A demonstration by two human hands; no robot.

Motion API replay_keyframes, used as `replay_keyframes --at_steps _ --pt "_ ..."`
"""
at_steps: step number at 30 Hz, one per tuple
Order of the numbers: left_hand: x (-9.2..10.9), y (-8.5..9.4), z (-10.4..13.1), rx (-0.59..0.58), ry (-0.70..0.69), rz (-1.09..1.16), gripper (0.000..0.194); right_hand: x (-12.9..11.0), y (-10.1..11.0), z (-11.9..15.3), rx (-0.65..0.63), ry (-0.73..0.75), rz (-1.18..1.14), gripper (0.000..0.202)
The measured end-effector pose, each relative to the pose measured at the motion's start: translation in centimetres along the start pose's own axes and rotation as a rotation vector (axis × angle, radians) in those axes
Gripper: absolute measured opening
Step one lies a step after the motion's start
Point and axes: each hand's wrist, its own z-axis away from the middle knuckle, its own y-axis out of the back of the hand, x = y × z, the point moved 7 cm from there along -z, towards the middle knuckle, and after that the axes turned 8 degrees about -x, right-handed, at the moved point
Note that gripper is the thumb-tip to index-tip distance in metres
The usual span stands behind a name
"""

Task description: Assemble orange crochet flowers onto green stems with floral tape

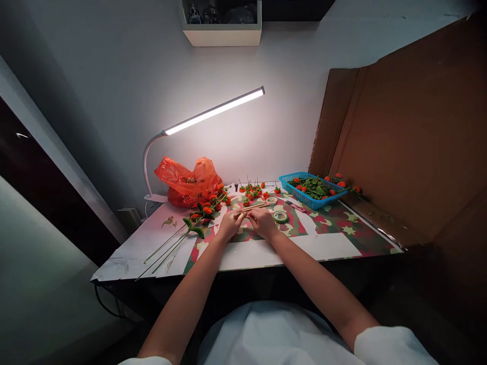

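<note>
My left hand [230,223] and my right hand [262,222] meet over the middle of the table, fingertips pinched close together. Whatever small thing is between them is too small to make out. Thin tan sticks [258,206] show just beyond the fingertips; I cannot tell whether they touch the hands. To the right of my right hand lies a roll of green tape [280,217], with a paler tape roll [271,201] behind it. Orange-red flower heads [251,191] with short green stems are grouped past the hands. Long-stemmed orange flowers [178,243] lie left of my left hand.
A red plastic bag [186,185] sits at the back left by a lit desk lamp [215,111]. On the right are a pink-handled cutter [296,207] and a blue basket [315,203] of greenery and flowers. Tall cardboard [399,137] borders the table's right side.
</note>
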Motion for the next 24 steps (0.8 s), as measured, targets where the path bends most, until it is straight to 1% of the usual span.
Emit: replay_keyframes --at_steps 3,6,9,12,13,15,17,19,21,24 --pt "0.2 -0.4 0.1 -0.040 -0.060 -0.085 0.023 0.0 0.0 -0.1 -0.033 0.022 0.036 0.019" --pt "0.4 -0.9 0.2 -0.117 -0.115 -0.027 0.025 0.3 0.7 0.0 -0.005 0.013 -0.043 0.019" --pt "0.8 -1.2 0.3 -0.192 -0.106 0.101 0.031 0.8 1.2 0.0 0.025 -0.044 -0.268 0.019" --pt "1.3 -1.4 0.4 -0.254 -0.045 0.244 0.035 1.5 1.3 0.0 0.035 -0.137 -0.516 0.014" --pt "1.5 -1.5 0.4 -0.270 -0.027 0.293 0.037 1.8 1.4 0.0 0.059 -0.174 -0.579 0.011" --pt "1.6 -1.6 0.3 -0.287 0.013 0.385 0.041 2.0 1.7 0.1 0.114 -0.221 -0.658 0.013" --pt "1.4 -1.7 0.3 -0.295 0.057 0.468 0.045 1.7 1.9 0.0 0.120 -0.199 -0.678 0.018" --pt "1.0 -1.9 0.3 -0.308 0.098 0.561 0.047 1.1 2.1 -0.1 0.082 -0.139 -0.646 0.022" --pt "0.7 -2.2 0.4 -0.333 0.116 0.659 0.046 0.4 2.3 -0.1 0.058 -0.070 -0.576 0.020" --pt "0.3 -2.4 0.5 -0.351 0.145 0.774 0.042 -0.3 2.6 0.1 0.085 0.007 -0.470 0.018"
